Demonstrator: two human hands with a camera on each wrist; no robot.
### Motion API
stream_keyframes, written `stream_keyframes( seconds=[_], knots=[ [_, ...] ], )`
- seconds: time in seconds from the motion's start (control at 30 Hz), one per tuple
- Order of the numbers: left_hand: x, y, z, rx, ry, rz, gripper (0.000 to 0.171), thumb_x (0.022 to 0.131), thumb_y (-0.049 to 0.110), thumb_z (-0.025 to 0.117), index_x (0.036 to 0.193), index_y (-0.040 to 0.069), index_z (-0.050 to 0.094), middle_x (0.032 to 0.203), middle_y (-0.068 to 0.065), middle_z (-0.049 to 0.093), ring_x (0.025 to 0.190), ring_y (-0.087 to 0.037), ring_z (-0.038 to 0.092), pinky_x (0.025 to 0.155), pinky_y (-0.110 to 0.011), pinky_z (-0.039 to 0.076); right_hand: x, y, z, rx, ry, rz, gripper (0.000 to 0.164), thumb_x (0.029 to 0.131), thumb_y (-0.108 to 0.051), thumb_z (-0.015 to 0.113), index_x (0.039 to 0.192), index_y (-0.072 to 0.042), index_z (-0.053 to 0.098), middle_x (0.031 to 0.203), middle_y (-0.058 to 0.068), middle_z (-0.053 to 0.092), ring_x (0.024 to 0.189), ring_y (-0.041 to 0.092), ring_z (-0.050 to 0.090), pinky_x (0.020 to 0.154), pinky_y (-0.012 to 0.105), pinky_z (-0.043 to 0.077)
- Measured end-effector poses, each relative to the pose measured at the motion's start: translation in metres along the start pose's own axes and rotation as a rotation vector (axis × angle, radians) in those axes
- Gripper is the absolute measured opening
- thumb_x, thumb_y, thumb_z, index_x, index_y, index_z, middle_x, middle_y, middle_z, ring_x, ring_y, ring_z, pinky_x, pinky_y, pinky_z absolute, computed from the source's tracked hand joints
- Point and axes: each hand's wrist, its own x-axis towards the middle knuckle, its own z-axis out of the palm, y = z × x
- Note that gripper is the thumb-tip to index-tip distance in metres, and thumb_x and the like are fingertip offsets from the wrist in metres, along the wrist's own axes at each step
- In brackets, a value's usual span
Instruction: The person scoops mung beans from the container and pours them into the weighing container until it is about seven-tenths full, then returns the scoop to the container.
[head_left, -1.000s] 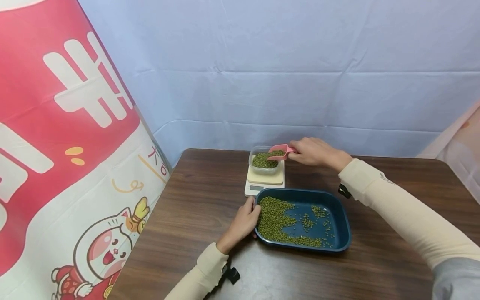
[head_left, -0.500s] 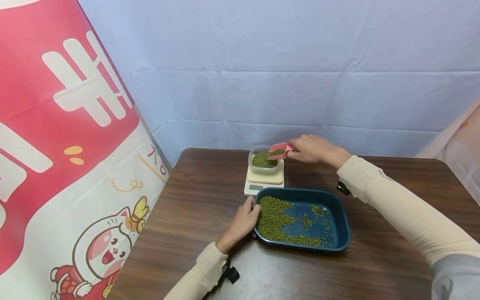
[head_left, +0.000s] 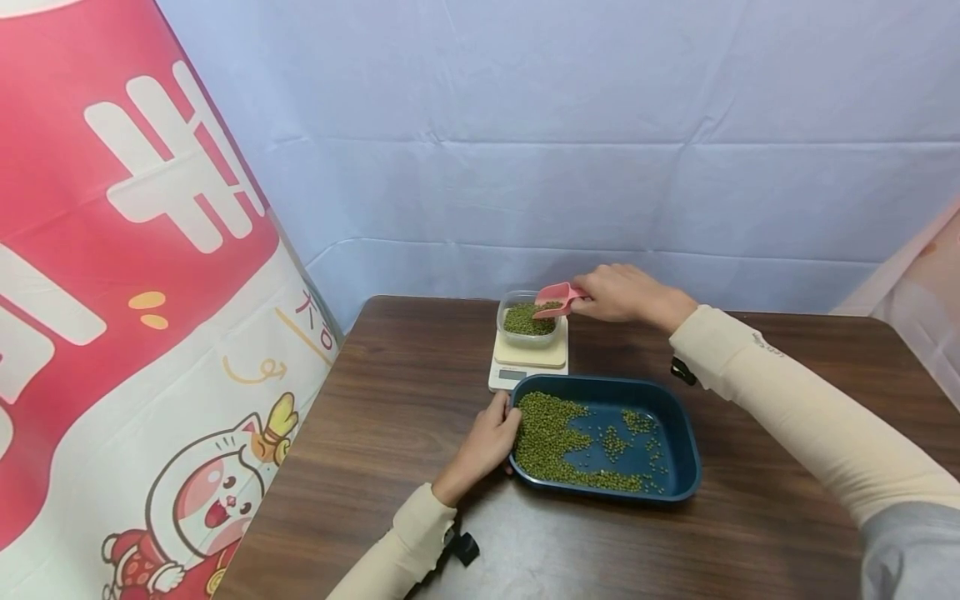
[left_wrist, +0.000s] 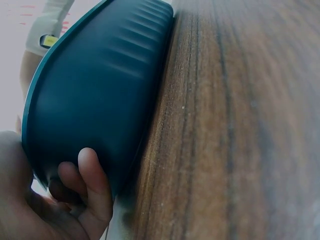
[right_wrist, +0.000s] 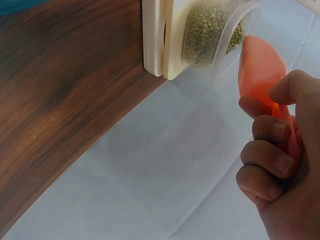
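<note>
My right hand [head_left: 619,293] grips the handle of a pink scoop [head_left: 557,293], its fingers wrapped round it in the right wrist view. The scoop carries some green beans and tilts over the right rim of a clear plastic container [head_left: 512,302]. More green beans [right_wrist: 206,32] fill the lower part of that container, which stands on a white kitchen scale [head_left: 530,371]. With my left hand [head_left: 489,435] I hold the left end of a dark blue tray [head_left: 678,454], thumb at the rim and fingers against the outer wall. Green beans [head_left: 543,433] lie thickest at the tray's left side.
Everything stands on a brown wooden table [head_left: 390,400]. A pale cloth backdrop [head_left: 570,183] hangs behind its far edge, close to the scale. A red and white printed banner [head_left: 180,333] hangs at the left.
The scoop has tipped more and shifted slightly left over the container, and fewer beans show in it. My right hand has risen a little. The left hand and tray look unmoved.
</note>
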Motion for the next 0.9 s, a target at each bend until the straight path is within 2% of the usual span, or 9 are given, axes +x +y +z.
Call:
stream_keyframes(
  seconds=[0.43,0.9],
  knots=[
    [-0.0015,0.0005,-0.0006,-0.001,-0.016,0.007,0.018,0.101,0.022,0.036,0.088,0.011,0.039,0.063,-0.010,0.051,0.033,-0.023,0.053,0.029,-0.036,0.052,0.0002,-0.0014,-0.0039,-0.049,0.016,0.002,0.019,0.089,-0.033,0.057,0.078,-0.019,0.053,0.059,-0.001,0.045,0.051,0.015,0.042,0.044,0.027,0.032],
    [-0.0013,0.0015,-0.0004,0.009,-0.019,-0.003,0.018,0.100,0.024,0.036,0.088,0.011,0.039,0.064,-0.008,0.050,0.033,-0.022,0.053,0.029,-0.036,0.052,-0.0051,0.0014,-0.0039,-0.055,0.015,-0.008,0.019,0.088,-0.034,0.060,0.080,-0.018,0.054,0.059,-0.002,0.042,0.051,0.015,0.038,0.044,0.026,0.029]
  ],
)
